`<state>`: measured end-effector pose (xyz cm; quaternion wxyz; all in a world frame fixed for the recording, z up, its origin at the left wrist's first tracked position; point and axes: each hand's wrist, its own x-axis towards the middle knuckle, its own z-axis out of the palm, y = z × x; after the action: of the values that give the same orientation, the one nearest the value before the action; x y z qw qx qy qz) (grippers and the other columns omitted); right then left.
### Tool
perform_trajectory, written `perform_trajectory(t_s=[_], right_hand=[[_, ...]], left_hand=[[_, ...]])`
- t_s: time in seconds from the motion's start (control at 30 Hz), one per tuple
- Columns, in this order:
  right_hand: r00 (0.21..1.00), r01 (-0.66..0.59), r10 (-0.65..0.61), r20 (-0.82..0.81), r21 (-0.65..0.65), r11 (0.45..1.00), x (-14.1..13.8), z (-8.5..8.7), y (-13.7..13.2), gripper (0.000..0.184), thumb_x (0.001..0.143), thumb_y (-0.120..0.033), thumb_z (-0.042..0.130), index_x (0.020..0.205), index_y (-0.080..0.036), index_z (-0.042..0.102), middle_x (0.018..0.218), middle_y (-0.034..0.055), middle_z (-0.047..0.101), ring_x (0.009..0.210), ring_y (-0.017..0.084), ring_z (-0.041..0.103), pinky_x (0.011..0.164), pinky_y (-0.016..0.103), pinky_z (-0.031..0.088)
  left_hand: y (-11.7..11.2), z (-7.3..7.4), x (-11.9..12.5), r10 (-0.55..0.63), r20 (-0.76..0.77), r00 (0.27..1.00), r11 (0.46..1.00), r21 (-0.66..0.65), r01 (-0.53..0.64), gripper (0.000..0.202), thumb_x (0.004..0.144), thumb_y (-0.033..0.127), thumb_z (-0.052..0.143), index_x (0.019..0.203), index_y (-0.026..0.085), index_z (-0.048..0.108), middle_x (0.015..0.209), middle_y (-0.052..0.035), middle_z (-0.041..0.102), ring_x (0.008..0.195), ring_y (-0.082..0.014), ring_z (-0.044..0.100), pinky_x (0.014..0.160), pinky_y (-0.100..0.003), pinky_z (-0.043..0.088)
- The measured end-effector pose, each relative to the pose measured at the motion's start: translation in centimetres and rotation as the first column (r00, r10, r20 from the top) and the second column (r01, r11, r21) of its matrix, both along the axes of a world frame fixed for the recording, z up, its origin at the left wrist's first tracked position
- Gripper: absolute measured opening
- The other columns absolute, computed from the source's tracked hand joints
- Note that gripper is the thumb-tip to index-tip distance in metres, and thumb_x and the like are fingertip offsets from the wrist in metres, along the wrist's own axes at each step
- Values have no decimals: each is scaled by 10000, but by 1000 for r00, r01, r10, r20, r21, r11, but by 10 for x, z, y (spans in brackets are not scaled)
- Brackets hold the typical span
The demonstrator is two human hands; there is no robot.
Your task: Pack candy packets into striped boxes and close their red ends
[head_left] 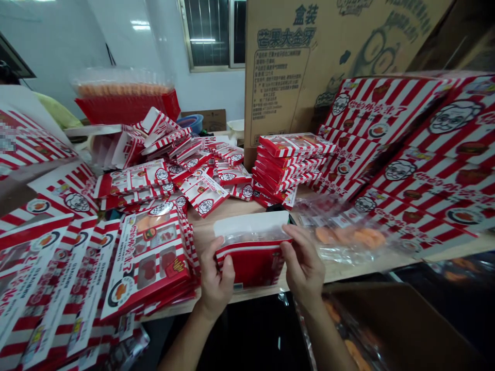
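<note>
A red and white striped carton (251, 265) stands at the table's front edge, its white top flap raised at the back and clear plastic showing in the mouth. My left hand (215, 281) grips its left side, thumb in front and fingers round the edge. At the opposite side, my right hand (305, 263) holds the upper right corner between thumb and fingers. Just right of the carton lies a clear plastic tray pack (348, 234) with orange pieces in it. What is inside the held carton is mostly hidden.
Flat window boxes (149, 252) are piled at left. Small striped packets (204, 190) lie heaped behind, beside a stack of small boxes (288, 159). Large striped cartons (417, 165) rise at right, before a big cardboard box (282, 77). A brown open carton (402, 324) sits below right.
</note>
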<state>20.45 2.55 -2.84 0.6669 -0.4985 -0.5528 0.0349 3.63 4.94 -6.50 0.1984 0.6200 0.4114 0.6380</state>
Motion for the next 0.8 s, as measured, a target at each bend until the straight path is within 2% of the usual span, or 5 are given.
perform_trajectory(t_s=[0.17,0.37,0.47,0.57,0.8], right_hand=[[995,-60,59,-78,-16,998,-1,3,-6,151,846,-164,558,820,-250,680,864,18,673,853,163,633,747,280,506],[748,-486,353,-562,-102,868,1,10,-13,379,851,-276,596,1215,-361,531,962,23,708,798,172,674,716,309,541],[683,-614,496,-536,-53,788,6,17,-15,129,864,-248,580,925,-316,670,1089,13,680,924,189,662,827,363,526],[660,-641,548,-514,-5,767,8,22,-14,163,873,-195,566,816,-298,679,1171,-9,636,962,182,652,853,376,515],[783,-549,465,-414,-107,829,0,33,-16,101,762,-184,709,768,-249,632,1166,7,624,971,187,650,828,325,525]], left_hand=[[-1,9,-6,56,-133,990,958,286,-16,140,897,284,492,981,211,577,834,2,652,766,-135,639,729,-253,504],[-6,47,-3,-156,181,971,981,-88,173,149,925,247,430,967,239,572,822,3,660,726,-124,636,648,-222,495],[-1,61,-8,-482,388,785,802,-166,574,398,897,236,491,1271,350,417,1104,-26,675,879,-175,677,743,-313,542],[4,66,-17,-654,374,657,631,-208,747,310,910,162,452,1106,344,609,1182,-8,657,1005,-196,654,883,-381,513],[0,72,-24,-650,178,738,715,-186,674,425,838,-21,455,813,314,714,1140,60,667,1042,-134,625,887,-268,503]])
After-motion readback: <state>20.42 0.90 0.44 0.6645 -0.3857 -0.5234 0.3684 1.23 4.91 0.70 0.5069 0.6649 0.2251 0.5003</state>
